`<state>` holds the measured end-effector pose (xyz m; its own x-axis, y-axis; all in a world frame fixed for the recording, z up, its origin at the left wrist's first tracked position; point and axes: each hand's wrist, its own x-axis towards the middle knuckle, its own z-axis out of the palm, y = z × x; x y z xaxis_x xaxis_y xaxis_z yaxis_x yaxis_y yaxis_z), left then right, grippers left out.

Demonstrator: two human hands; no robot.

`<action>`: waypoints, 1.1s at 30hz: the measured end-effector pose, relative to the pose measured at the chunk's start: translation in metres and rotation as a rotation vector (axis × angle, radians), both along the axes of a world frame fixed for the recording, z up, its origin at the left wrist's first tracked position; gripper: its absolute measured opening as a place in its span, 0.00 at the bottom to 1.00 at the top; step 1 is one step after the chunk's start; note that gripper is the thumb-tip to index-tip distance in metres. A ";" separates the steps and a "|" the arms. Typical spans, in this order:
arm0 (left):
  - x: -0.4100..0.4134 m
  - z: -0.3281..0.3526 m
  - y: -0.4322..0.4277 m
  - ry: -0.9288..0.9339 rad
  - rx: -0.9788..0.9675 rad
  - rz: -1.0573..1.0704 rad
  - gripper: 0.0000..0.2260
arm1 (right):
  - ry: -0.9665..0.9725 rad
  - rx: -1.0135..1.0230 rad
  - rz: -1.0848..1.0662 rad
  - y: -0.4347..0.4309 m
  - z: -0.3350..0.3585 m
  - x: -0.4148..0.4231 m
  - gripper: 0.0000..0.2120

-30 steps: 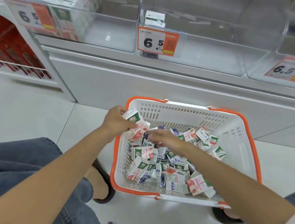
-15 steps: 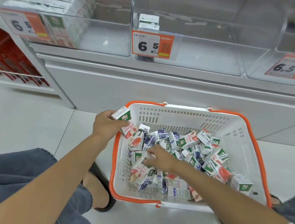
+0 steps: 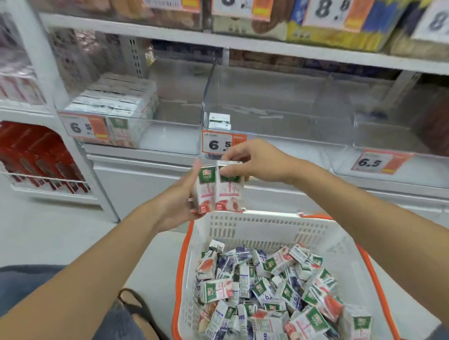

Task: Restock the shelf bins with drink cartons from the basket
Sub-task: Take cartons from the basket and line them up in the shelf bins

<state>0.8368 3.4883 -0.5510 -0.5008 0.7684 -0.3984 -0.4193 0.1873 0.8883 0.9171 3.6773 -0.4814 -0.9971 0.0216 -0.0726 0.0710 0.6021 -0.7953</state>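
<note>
Here, two upright pink-and-white drink cartons [image 3: 220, 191] are clamped together by curled left hand [image 3: 178, 201] and right hand [image 3: 260, 163] fingers; the orange-rimmed white plastic basket [image 3: 254, 223] is cut off below

Head-worn camera faces forward and down; basket [image 3: 266, 229] near below; shelf bins [image 3: 281, 113] ahead.

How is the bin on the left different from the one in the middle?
The left bin holds neat rows of cartons; the middle bin has just one carton. The left bin's cartons fill its left side; the middle bin's sits in the front left corner. Both are clear plastic with 6.5 price tags.
</note>
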 end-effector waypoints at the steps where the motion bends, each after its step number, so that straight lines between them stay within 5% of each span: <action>1: 0.002 0.009 -0.002 0.026 0.031 -0.026 0.32 | 0.012 -0.016 -0.004 -0.003 0.006 -0.003 0.03; 5: 0.006 0.026 -0.004 0.079 0.075 0.078 0.29 | 0.043 -0.020 -0.041 -0.017 0.022 -0.020 0.06; 8: -0.001 0.035 -0.011 0.133 0.084 0.180 0.25 | -0.080 0.015 -0.014 -0.024 0.032 -0.035 0.25; 11: -0.018 0.049 -0.020 0.281 0.065 0.183 0.25 | -0.222 -0.180 0.032 -0.034 0.041 -0.051 0.36; 15: -0.057 0.067 -0.029 0.421 0.077 0.174 0.25 | -0.152 -0.165 0.074 -0.044 0.057 -0.088 0.18; 17: -0.084 0.071 -0.034 0.497 0.089 0.209 0.32 | -0.055 -0.211 -0.005 -0.048 0.061 -0.112 0.14; 20: -0.127 0.066 -0.044 0.821 -0.056 0.313 0.44 | 0.174 -0.139 -0.193 -0.051 0.057 -0.154 0.16; 24: -0.176 0.035 -0.056 1.357 -0.503 0.359 0.44 | 0.343 0.109 -0.344 -0.049 0.042 -0.204 0.18; 29: -0.214 0.006 -0.068 1.534 -0.700 0.268 0.42 | 0.412 0.330 -0.355 -0.052 0.022 -0.245 0.25; 31: -0.219 -0.001 -0.073 1.614 -0.724 0.251 0.39 | 0.286 0.289 -0.252 -0.054 0.011 -0.258 0.25; 33: -0.221 -0.003 -0.075 1.662 -0.731 0.242 0.38 | -0.035 0.081 -0.101 -0.054 0.002 -0.261 0.20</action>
<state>0.6156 3.4133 -0.5543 -0.7420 0.5482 0.3858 0.6348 0.7596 0.1417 0.6565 3.6232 -0.4789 -0.9865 0.1291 -0.1011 0.1613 0.6528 -0.7402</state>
